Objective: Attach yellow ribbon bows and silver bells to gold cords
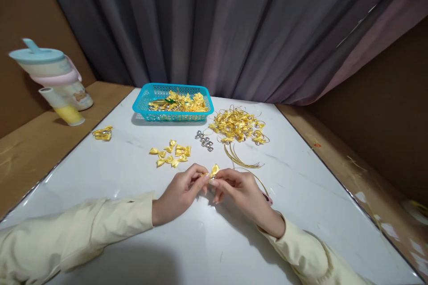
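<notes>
Between my two hands is a yellow ribbon bow (215, 169), partly covered by the fingers. My left hand (183, 191) pinches its left side, and my right hand (242, 190) pinches it from the right. A small silvery spot shows under the bow at the fingertips, too small to make out fully. From beside my right hand a thin gold cord (262, 183) curves over the table. Several loose yellow bows (170, 155) lie beyond my left hand. Small silver bells or beads (204, 141) sit in a cluster farther back.
A blue mesh basket (140, 107) holds bows and silver pieces. To its right lie a heap of corded bows (237, 124) and a bundle of gold cords (239, 158). A small bow bunch (103, 133), a tumbler (50, 69) and a yellow-wound tube (68, 111) are at left. Something pink (268, 199) lies behind my right wrist.
</notes>
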`<state>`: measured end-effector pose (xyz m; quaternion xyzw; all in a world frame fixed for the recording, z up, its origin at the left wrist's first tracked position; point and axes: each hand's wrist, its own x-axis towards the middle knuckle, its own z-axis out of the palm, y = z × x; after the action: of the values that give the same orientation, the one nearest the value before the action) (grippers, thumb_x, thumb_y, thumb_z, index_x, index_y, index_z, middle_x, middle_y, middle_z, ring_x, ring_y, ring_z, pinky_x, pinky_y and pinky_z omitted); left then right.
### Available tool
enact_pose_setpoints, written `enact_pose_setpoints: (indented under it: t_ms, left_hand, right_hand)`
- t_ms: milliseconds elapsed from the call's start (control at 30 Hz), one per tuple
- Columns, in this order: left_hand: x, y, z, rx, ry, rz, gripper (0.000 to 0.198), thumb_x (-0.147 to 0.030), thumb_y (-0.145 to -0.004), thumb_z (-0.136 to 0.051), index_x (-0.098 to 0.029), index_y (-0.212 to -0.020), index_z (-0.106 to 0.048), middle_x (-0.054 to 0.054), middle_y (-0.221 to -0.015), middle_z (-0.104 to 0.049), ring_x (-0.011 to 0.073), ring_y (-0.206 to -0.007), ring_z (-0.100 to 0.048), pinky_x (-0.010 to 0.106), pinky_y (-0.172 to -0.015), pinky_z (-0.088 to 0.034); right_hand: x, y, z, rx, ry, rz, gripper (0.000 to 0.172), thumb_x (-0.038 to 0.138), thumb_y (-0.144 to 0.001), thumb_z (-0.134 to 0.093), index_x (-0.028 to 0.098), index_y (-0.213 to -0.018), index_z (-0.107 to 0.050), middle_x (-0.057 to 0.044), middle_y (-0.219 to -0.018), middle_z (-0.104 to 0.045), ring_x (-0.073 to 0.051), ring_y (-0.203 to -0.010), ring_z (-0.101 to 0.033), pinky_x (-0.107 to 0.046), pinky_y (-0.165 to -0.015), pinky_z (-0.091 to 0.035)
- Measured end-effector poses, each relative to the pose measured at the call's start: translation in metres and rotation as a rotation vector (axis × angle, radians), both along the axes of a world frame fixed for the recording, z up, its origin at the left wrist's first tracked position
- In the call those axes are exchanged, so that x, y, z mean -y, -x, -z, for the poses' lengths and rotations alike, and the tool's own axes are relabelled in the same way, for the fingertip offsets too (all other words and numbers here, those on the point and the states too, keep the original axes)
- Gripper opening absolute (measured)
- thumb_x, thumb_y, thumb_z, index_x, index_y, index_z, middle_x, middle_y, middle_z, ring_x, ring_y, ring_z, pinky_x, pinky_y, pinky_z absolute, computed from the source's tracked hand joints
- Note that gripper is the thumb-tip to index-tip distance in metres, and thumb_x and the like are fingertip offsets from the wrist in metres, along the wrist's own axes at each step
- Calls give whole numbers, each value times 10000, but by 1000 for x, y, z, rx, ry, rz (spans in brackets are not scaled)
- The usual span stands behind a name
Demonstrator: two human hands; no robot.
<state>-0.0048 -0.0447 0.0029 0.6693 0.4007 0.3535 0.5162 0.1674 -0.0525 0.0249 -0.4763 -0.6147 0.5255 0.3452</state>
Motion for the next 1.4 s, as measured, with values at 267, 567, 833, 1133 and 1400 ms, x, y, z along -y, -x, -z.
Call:
enact_pose_setpoints:
  t_ms: [267, 567, 833, 1133, 1400]
  left_hand:
    - [0, 0, 0, -29, -28, 16, 201, -346, -912, -386, -172, -860, -473, -27, -643, -527, 111, -607, -502, 231, -554, -350]
    - [0, 1, 1, -36, -36, 24, 182, -329, -914, -393, -173, -868, -475, -31, -646, -529, 97, -585, -483, 214, -537, -350]
    - [0, 0, -2, -18, -3, 40, 172, -322, -912, -400, -172, -867, -471, -35, -634, -522, 96, -596, -484, 214, -562, -364]
    - [-4, 1, -1, 71, 46, 35, 184, -339, -906, -415, -170, -858, -469, -40, -623, -497, 86, -560, -429, 216, -533, -346]
    - [-6, -5, 1, 88, 205, 80, 243, -399, -867, -465, -162, -921, -471, -20, -643, -564, 59, -434, -411, 187, -411, -332]
  right_hand:
    - [3, -2, 6, 208, -338, -22, 150, 242, -884, -479, 176, -800, -585, -10, -593, -644, -124, -542, -619, -215, -567, -473]
    - [5, -4, 10, 359, -575, -49, 140, 174, -905, -419, 166, -827, -535, -6, -605, -594, -101, -511, -542, -197, -520, -411]
    - [6, -5, 13, 421, -641, -58, 154, 229, -917, -407, 169, -852, -533, -21, -623, -602, -107, -508, -522, -211, -503, -393]
    - [-12, -10, -5, -88, 79, -9, 325, 473, -789, -576, 150, -752, -583, -15, -565, -635, -141, -504, -617, -249, -526, -507]
    - [-8, -12, -4, 219, -285, 1, 287, 361, -889, -464, 154, -738, -594, -1, -486, -589, -110, -452, -552, -216, -493, -434]
